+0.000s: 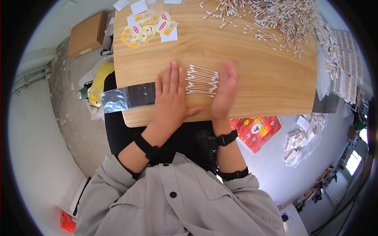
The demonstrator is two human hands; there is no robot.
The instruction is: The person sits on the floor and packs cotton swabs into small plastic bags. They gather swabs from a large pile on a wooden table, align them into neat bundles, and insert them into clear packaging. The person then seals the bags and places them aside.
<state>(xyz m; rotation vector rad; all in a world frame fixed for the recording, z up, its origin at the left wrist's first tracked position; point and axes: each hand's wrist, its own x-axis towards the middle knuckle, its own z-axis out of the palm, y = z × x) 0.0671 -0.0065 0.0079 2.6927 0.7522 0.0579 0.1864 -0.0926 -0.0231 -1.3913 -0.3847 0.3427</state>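
Note:
A small row of cotton swabs [202,81] lies on the wooden table between my two hands, their sticks side by side and running left to right. My left hand [171,92] rests flat at the row's left end, fingers stretched out and thumb pointing right below the swabs. At the right end my right hand [225,88] stands on its edge, palm toward the swabs, fingers slightly curved and a little blurred. Neither hand appears to hold anything. Beside my left hand lies a clear plastic bag [115,100] next to a dark strip [141,95], which the hand partly hides.
A large heap of loose cotton swabs [287,19] covers the table's far right. Yellow printed packets [143,33] and white cards [169,37] lie at the far left. Bundled swabs [346,59] are stacked beyond the right edge. A red bag [256,131] is below the table's front edge.

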